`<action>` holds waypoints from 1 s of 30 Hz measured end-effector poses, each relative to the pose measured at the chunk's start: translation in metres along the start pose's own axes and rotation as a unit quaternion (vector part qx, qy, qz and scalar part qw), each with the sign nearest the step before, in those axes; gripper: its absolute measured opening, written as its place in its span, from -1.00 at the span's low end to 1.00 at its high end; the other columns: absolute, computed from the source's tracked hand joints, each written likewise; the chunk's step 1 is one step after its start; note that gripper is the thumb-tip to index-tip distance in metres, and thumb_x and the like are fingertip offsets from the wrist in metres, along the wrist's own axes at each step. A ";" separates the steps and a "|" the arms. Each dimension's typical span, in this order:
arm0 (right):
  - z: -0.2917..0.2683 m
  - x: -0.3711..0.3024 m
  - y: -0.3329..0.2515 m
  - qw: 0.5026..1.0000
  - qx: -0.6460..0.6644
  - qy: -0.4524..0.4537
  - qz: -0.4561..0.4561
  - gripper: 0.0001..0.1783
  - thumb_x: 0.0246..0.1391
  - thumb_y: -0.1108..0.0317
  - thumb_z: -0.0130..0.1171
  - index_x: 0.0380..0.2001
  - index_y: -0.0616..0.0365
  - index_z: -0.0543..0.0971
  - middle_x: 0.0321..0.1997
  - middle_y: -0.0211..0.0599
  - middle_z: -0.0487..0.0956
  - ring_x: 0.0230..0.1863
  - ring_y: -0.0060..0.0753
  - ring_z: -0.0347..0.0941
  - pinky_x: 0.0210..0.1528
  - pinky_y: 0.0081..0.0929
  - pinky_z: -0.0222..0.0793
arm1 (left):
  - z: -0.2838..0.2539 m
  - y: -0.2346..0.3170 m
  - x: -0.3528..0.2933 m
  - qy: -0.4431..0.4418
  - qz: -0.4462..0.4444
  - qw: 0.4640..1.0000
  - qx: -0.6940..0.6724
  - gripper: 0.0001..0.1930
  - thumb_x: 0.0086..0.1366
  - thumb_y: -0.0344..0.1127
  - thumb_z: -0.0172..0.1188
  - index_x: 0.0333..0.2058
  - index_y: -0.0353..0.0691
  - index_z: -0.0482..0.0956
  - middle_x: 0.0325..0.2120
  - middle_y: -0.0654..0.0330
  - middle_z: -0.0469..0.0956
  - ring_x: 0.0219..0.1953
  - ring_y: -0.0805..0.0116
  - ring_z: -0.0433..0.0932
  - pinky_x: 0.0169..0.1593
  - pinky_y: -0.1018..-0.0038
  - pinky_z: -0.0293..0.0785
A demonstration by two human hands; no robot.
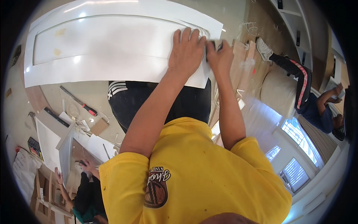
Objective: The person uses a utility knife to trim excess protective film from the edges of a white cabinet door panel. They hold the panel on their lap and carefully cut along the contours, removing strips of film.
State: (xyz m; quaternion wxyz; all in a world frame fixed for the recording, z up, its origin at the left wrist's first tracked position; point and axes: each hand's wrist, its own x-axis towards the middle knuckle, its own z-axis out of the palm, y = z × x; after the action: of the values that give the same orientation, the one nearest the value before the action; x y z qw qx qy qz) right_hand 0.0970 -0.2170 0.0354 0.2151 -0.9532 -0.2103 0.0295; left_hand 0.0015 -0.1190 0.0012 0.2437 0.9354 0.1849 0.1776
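Observation:
A long white panel with a recessed middle lies across my legs. Curled, peeled-looking strips show along the recess edge near its right end. My left hand rests flat there, fingers stretched toward the far edge and pressing on the surface. Just beside it, my right hand is closed at the panel's right end around a small dark thing. Fingers cover most of that thing, so its kind cannot be made out.
On the floor at left lie a red-handled file or screwdriver, a hammer and scraps. Another person's hand is near a white cabinet box. A second person sits at right, near wooden strips.

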 end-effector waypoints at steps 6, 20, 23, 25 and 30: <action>-0.009 -0.004 0.020 0.998 0.028 -0.057 0.005 -0.57 -0.01 0.13 0.43 -0.37 0.38 0.65 -0.38 0.16 0.69 -0.28 0.18 0.66 -0.19 -0.12 0.53 | -0.004 0.003 0.003 -0.024 0.001 1.000 -0.008 -0.63 0.34 -0.28 0.14 0.10 -0.05 0.67 0.14 0.13 0.51 0.28 0.05 0.36 0.39 -0.04 0.14; -0.011 0.018 -0.007 0.998 0.002 -0.044 0.051 -0.59 0.00 0.14 0.44 -0.33 0.33 0.66 -0.33 0.15 0.69 -0.23 0.15 0.67 -0.14 -0.10 0.53 | 0.002 0.000 0.000 0.018 0.019 0.999 0.023 -0.65 0.34 -0.26 0.18 0.08 -0.05 0.68 0.17 0.11 0.49 0.30 0.04 0.33 0.40 -0.06 0.13; -0.019 0.031 -0.009 0.992 0.059 -0.086 0.070 -0.59 0.00 0.14 0.44 -0.31 0.33 0.68 -0.31 0.16 0.69 -0.21 0.17 0.67 -0.11 -0.09 0.53 | 0.000 0.002 0.001 0.004 0.021 1.000 0.007 -0.66 0.35 -0.26 0.17 0.07 -0.05 0.68 0.17 0.11 0.49 0.30 0.04 0.34 0.39 -0.05 0.14; -0.015 0.007 0.000 0.995 0.005 -0.086 0.054 -0.59 -0.01 0.13 0.44 -0.31 0.33 0.69 -0.31 0.16 0.70 -0.20 0.19 0.67 -0.09 -0.09 0.53 | -0.003 0.004 -0.002 -0.009 0.008 1.000 0.007 -0.66 0.35 -0.27 0.17 0.07 -0.06 0.68 0.16 0.10 0.50 0.29 0.04 0.34 0.37 -0.04 0.15; -0.009 0.033 -0.003 0.993 0.058 -0.054 0.085 -0.57 -0.03 0.12 0.44 -0.37 0.35 0.67 -0.31 0.18 0.69 -0.17 0.20 0.66 -0.07 -0.10 0.54 | 0.003 0.000 -0.003 0.014 0.026 0.999 0.023 -0.66 0.36 -0.26 0.17 0.07 -0.06 0.69 0.15 0.10 0.51 0.29 0.04 0.34 0.37 -0.05 0.15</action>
State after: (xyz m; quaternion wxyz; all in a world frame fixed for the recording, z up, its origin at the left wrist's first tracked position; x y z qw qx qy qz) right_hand 0.1272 -0.2049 0.0457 0.2550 -0.9506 -0.1377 0.1109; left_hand 0.0003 -0.1219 -0.0017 0.2145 0.9426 0.1677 0.1932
